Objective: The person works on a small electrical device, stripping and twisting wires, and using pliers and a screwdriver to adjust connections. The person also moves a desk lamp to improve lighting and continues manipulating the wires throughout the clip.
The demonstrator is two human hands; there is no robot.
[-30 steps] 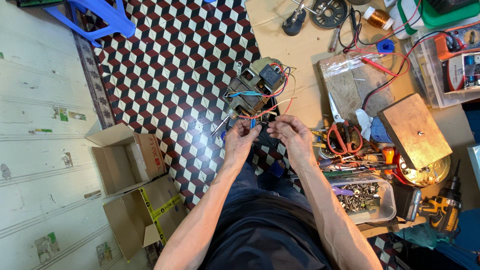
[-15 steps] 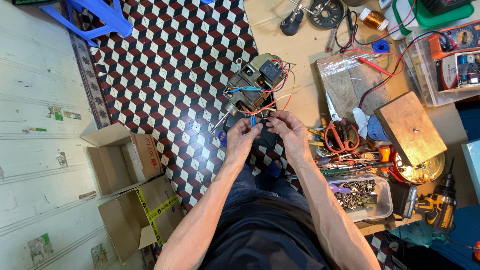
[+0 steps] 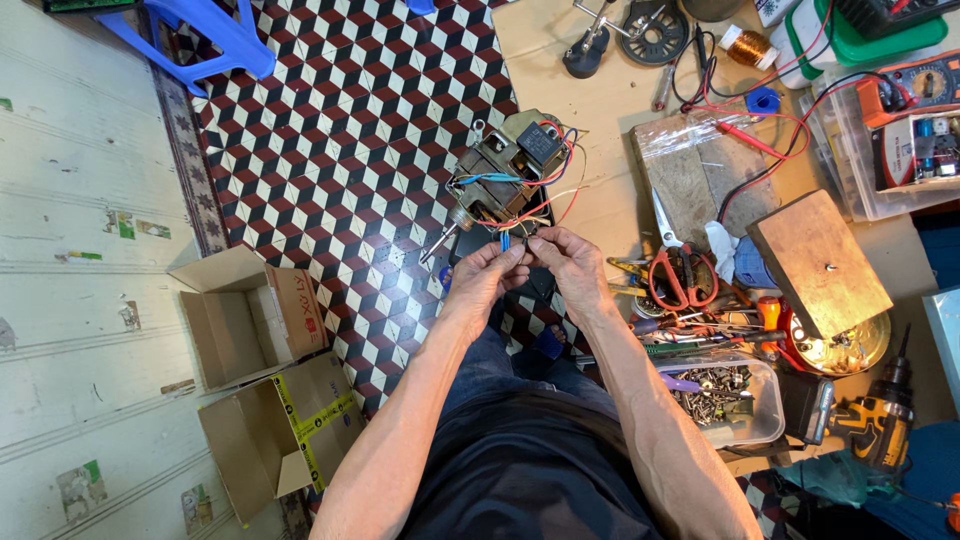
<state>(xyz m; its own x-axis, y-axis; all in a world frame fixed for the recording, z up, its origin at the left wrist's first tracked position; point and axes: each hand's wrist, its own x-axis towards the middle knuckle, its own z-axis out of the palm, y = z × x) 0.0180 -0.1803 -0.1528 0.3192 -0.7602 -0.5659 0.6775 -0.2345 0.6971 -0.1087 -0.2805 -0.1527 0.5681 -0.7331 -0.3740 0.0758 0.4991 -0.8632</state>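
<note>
Small electric motor [image 3: 505, 180] sits on tiled floor [image 3: 350, 150], just ahead of both hands. Left hand [image 3: 484, 278] and right hand [image 3: 566, 266], each grip pinched on thin wire leads [image 3: 505, 240]. Motor likely heavy, rigid; leads soft, fragile: hold by insulation, near ends.

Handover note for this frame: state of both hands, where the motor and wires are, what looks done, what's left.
Left hand and right hand: both pinch the blue wire together in front of the motor.
Motor sits above the tiled floor, its coloured wires loose.
Scissors and screw tub lie to the right.
Done: cannot tell. Left: wire ends look unjoined.
</note>
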